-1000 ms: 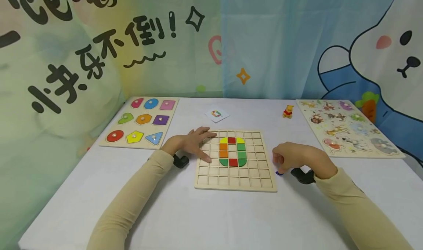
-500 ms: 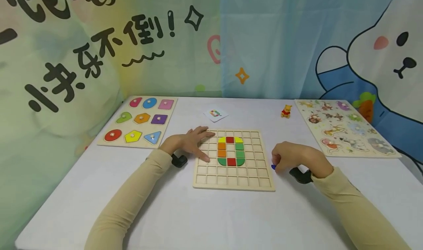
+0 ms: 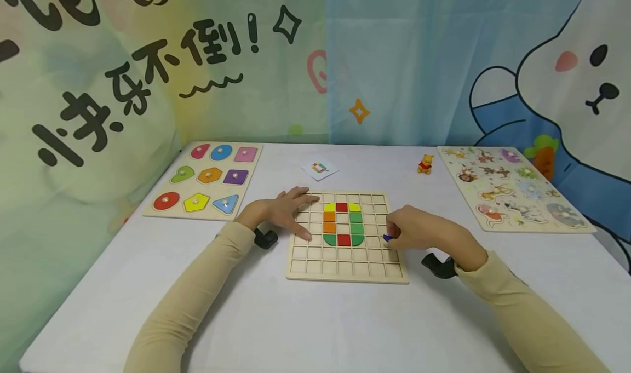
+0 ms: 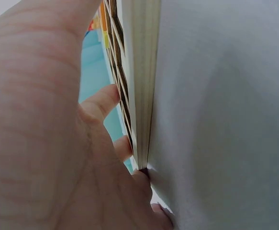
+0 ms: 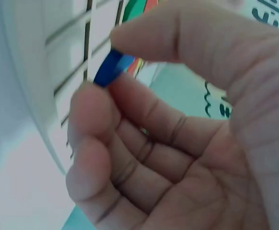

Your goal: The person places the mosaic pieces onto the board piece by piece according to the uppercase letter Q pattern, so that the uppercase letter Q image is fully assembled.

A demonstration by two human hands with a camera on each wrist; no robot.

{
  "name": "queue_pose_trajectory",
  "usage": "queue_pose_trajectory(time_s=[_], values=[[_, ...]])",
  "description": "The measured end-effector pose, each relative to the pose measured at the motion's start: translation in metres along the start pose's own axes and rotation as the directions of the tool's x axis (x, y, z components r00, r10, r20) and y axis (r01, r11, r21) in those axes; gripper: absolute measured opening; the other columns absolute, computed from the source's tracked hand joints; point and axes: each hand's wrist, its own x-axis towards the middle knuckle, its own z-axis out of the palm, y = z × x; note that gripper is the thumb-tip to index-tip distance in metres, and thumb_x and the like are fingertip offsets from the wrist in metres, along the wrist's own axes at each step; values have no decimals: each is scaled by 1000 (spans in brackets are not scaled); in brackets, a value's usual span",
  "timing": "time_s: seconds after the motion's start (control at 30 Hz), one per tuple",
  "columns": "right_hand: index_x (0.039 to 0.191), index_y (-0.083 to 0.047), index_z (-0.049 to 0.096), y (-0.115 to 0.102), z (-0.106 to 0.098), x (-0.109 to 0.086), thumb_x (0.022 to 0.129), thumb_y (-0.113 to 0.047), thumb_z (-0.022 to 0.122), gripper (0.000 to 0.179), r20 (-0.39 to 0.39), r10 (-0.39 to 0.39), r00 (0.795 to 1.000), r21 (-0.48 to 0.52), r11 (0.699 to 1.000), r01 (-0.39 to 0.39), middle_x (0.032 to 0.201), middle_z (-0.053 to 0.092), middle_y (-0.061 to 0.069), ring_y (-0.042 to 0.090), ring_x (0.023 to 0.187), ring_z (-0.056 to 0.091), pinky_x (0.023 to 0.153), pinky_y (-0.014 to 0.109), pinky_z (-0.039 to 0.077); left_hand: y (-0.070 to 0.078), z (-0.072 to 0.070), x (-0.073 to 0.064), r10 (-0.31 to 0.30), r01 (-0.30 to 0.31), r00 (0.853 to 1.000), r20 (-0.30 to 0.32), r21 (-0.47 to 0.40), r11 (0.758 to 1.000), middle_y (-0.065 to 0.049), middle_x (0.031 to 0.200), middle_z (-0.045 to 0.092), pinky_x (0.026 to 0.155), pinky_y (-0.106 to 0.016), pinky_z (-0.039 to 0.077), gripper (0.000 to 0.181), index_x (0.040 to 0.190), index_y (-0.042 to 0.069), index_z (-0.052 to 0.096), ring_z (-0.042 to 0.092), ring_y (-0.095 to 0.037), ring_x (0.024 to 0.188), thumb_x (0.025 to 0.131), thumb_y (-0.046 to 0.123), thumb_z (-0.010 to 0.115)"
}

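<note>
My right hand (image 3: 414, 229) pinches a small blue tile (image 5: 111, 67) between thumb and fingers, close over the right side of a wooden grid board (image 3: 345, 263). The tile's full outline is partly hidden by the fingers. My left hand (image 3: 287, 213) rests with spread fingers on the board's left edge; in the left wrist view its fingertips (image 4: 108, 98) reach over the rim. Set in the grid is a ring of tiles: yellow corners at the top, green rounded corners at the bottom, orange tiles (image 3: 329, 228) on the left, green ones (image 3: 356, 229) on the right, red at top and bottom.
Behind the board lies a white card (image 3: 319, 170) with a small coloured tile pattern. A knobbed shape puzzle (image 3: 197, 188) lies at the back left. An animal puzzle (image 3: 512, 198) lies at the back right, with a small bear figure (image 3: 425, 164) beside it.
My right hand has picked up the blue tile from the table right of the board and moved left with it, over the grid. The left hand stays on the board's edge.
</note>
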Motion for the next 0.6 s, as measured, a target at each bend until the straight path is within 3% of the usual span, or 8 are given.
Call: queue_pose_trajectory(time_s=[0.27, 0.6], values=[[83, -8, 58, -17, 14, 7, 84, -14, 70, 13, -14, -11, 1000, 33, 999, 11, 71, 53, 0, 12, 67, 49, 59, 24, 41, 4, -1, -1, 4, -4, 1000, 3, -4, 1000, -12, 164, -3, 119, -56, -6, 102, 158, 22, 17, -6, -30, 151, 79, 52, 76], [82, -6, 59, -37, 30, 12, 85, -12, 69, 13, -84, -57, 995, 33, 998, 60, 69, 54, -1, 11, 63, 48, 57, 21, 41, 3, -2, -3, 9, -9, 1000, 0, -6, 1000, -13, 164, -3, 119, -57, -6, 102, 158, 21, 17, -4, -29, 151, 80, 50, 75]])
